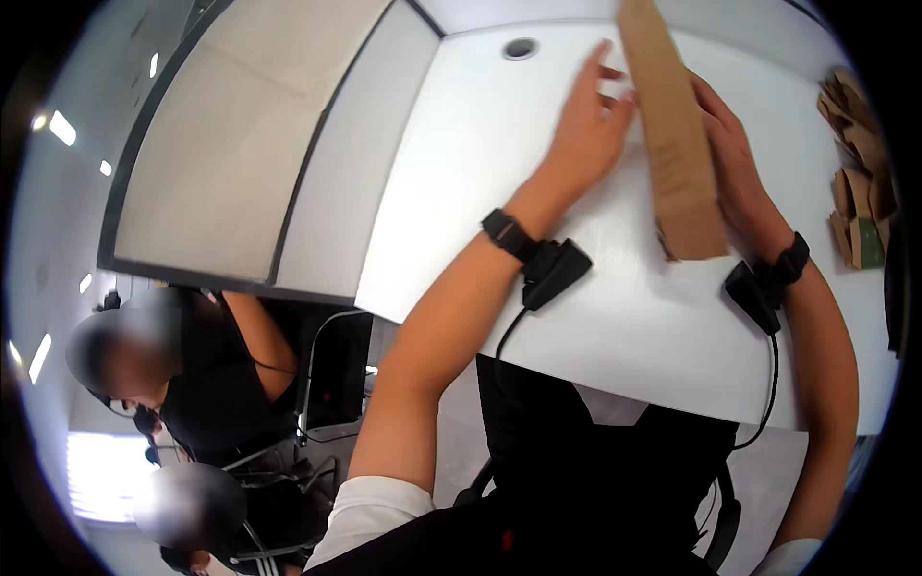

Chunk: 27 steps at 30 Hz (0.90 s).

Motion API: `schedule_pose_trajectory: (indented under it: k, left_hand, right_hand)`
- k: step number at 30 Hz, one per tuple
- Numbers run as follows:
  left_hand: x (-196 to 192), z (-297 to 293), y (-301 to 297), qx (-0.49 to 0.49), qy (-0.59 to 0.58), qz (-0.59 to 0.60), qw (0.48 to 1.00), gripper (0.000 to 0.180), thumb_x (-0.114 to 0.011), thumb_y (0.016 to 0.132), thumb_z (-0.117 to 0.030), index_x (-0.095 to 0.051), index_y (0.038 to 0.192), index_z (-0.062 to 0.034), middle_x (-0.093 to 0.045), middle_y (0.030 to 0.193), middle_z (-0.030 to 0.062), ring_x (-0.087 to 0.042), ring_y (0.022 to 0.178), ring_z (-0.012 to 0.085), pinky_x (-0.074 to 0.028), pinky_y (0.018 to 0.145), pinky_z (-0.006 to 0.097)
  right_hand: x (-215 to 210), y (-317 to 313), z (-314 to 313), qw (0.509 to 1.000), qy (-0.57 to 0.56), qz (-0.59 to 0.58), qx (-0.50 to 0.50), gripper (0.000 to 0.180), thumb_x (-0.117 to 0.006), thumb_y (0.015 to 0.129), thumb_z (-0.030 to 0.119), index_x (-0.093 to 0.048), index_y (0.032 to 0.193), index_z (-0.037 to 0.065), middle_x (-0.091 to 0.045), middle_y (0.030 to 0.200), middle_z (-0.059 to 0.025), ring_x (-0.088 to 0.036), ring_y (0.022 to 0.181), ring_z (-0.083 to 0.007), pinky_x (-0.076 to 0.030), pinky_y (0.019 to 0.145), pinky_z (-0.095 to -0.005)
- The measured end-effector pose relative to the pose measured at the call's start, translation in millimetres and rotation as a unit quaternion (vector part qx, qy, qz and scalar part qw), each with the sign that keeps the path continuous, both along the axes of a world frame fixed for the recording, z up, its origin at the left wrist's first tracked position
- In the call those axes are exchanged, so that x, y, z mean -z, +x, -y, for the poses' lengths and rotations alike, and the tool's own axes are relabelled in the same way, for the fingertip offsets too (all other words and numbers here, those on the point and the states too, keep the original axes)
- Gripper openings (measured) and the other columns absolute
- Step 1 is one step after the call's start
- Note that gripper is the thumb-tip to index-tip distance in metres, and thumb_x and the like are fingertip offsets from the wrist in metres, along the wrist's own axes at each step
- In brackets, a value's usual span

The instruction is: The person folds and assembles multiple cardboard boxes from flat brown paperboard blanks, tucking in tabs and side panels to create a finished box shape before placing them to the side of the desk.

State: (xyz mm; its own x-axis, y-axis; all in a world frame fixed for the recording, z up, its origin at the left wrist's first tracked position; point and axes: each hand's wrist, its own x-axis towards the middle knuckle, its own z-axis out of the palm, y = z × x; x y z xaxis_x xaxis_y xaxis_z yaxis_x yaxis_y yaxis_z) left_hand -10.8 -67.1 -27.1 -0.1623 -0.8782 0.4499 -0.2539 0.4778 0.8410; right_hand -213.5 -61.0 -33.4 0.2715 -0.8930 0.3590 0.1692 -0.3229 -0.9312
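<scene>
A white table (538,317) with a round cable hole (520,48) meets a beige partition (240,144); another person sits beyond its left edge. The left hand (588,130) lies flat, fingers (594,67) spread, touching the long brown paper bag (677,144) just right of them. The right hand (735,158) presses the bag's far side, its fingers hidden. Folded brown bags (860,163) lie further right, partly cut off.

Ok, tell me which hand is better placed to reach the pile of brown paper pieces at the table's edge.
Probably the right hand. It rests along the right side of the long brown paper bag, the side nearer the paper pile. The left hand lies flat on the white table, left of the bag.
</scene>
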Motion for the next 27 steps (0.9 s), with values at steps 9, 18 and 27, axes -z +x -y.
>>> schedule_pose_trajectory:
  k: [9,18,27]
  left_hand:
    - [-18.2,-8.2,41.2,-0.073,-0.053,-0.061,0.994,0.057,-0.065,0.100,-0.018,-0.035,0.147,-0.0053,-0.045,0.136,0.0122,-0.053,0.108,0.0195,-0.050,0.089,0.032]
    - [-7.4,-23.2,6.7,0.200,-0.037,-0.054,0.977,0.105,-0.080,0.086,-0.044,-0.016,0.161,-0.0059,-0.011,0.168,0.0190,-0.027,0.152,0.0359,-0.032,0.120,0.047]
    - [-16.8,-36.3,7.1,0.014,-0.005,0.012,1.000,0.076,-0.067,0.098,-0.018,-0.024,0.160,-0.0080,-0.030,0.161,0.0184,-0.039,0.144,0.0309,-0.035,0.117,0.043]
  right_hand:
    - [-10.9,35.8,13.5,0.999,0.024,-0.005,0.028,0.083,-0.075,0.094,0.024,-0.026,0.157,0.002,-0.060,0.128,-0.0218,-0.067,0.087,-0.0186,-0.057,0.072,-0.0317]
    - [15.9,19.7,38.1,0.946,0.091,0.235,0.204,0.028,-0.060,0.098,0.022,-0.065,0.114,-0.001,-0.068,0.102,-0.0114,-0.064,0.093,-0.0200,-0.052,0.084,-0.0318]
    - [4.8,28.9,15.2,0.997,-0.053,0.032,0.056,0.068,-0.075,0.088,0.038,-0.052,0.141,0.001,-0.062,0.127,-0.0194,-0.063,0.116,-0.0286,-0.052,0.098,-0.0351]
